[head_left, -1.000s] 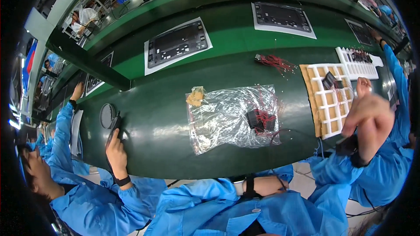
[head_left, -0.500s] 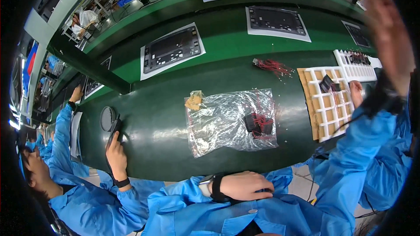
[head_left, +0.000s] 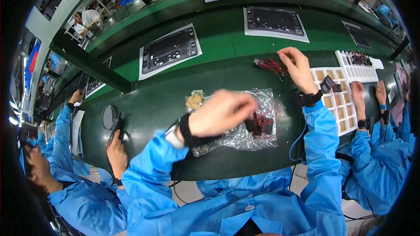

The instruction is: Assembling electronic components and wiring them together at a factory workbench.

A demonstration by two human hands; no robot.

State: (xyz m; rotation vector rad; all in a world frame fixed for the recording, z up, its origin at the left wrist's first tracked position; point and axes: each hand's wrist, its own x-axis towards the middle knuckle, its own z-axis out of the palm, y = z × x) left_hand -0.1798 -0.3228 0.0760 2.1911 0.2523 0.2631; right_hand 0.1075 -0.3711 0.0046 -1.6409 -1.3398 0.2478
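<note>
My left hand (head_left: 223,111) is over the clear plastic bag (head_left: 218,142), its fingers smeared by motion, so their grip cannot be made out. Close to its fingertips, black parts with red wires (head_left: 261,125) lie on the bag's right side. My right hand (head_left: 298,67) is farther away, fingers curved with thumb and forefinger apart, and nothing shows in it. Just left of it lies a loose bundle of red-wired parts (head_left: 269,64), partly hidden by the hand. A crumpled tan scrap (head_left: 194,99) rests at the bag's upper left corner.
At right are a white gridded tray (head_left: 345,124) and a white slotted rack (head_left: 358,72), with a co-worker's hands (head_left: 358,96) beside them. Dark flat panels (head_left: 170,49) lie on white sheets along the back. At left, another person's hand (head_left: 117,153) grips a dark handled tool with a round head (head_left: 108,117).
My left hand has risen from the near edge to above the bag. My right hand has come down from the upper right to the red-wired bundle.
</note>
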